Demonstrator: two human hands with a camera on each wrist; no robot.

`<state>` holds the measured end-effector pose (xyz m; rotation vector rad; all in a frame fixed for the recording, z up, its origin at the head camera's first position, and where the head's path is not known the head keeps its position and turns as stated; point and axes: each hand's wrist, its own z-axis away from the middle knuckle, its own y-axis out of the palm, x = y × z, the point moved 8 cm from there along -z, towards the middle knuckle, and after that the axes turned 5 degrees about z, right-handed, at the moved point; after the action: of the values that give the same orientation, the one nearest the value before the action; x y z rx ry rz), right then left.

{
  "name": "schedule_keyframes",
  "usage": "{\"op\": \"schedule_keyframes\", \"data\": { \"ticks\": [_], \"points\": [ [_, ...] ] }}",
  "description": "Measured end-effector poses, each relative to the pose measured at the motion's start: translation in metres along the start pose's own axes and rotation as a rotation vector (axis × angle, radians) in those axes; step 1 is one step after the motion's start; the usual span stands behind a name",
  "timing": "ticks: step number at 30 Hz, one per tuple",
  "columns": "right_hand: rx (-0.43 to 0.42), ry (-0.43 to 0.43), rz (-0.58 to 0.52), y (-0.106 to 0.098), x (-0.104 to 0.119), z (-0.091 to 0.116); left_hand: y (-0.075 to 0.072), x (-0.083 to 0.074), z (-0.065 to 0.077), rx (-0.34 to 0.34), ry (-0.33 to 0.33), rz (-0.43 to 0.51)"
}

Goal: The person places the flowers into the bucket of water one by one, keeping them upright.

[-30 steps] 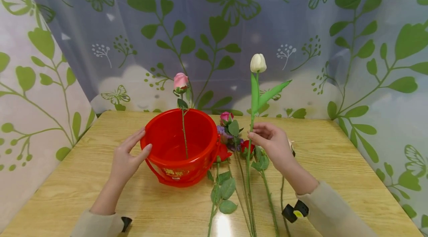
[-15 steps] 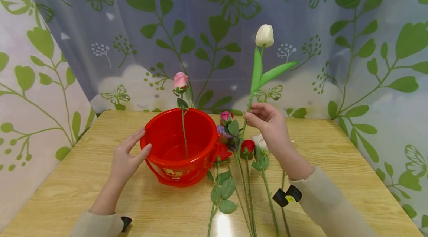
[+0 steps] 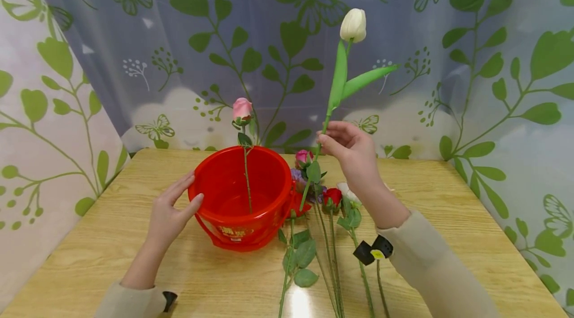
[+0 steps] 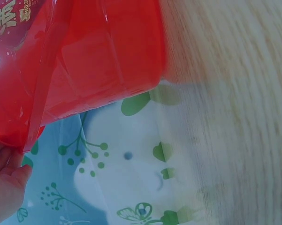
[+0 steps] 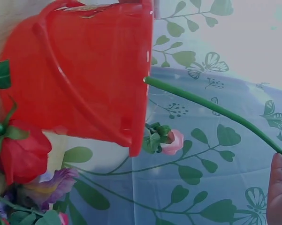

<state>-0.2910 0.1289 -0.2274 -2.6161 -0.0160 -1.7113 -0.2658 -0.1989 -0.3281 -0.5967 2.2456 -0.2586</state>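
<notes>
My right hand (image 3: 352, 161) pinches the green stem of a white tulip (image 3: 353, 25) between thumb and fingers. The tulip stands tilted, bloom up, with its lower stem slanting toward the bucket's right side. In the right wrist view the stem's cut end (image 5: 148, 80) overlaps the rim of the red bucket (image 5: 94, 70). My left hand (image 3: 166, 216) rests against the left of the bucket's rim (image 3: 192, 186), fingers straight and thumb spread apart. One pink rose (image 3: 242, 109) stands upright inside the bucket, leaning on its back rim.
Right of the bucket lie several flowers on the wooden table (image 3: 98, 228): red roses (image 3: 332, 197), a magenta rose (image 3: 304, 157), purple blooms (image 3: 297, 176) and a white flower (image 3: 349, 193), stems toward the front edge. A leaf-print curtain (image 3: 287, 59) hangs behind.
My right hand has lifted the white tulip up and to the left; its stem end has come clear of the other stems. The left hand and bucket have stayed in place.
</notes>
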Motion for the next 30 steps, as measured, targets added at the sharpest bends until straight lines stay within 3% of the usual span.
{"op": "schedule_keyframes", "data": {
  "ticks": [11, 30],
  "points": [
    [-0.04, -0.071, -0.077, 0.012, 0.01, -0.009, -0.002, -0.003, 0.0, -0.014, 0.04, -0.01],
    [-0.042, -0.099, -0.148, 0.032, 0.011, -0.017, -0.001, -0.002, 0.0, -0.021, 0.066, 0.006]
  ]
}}
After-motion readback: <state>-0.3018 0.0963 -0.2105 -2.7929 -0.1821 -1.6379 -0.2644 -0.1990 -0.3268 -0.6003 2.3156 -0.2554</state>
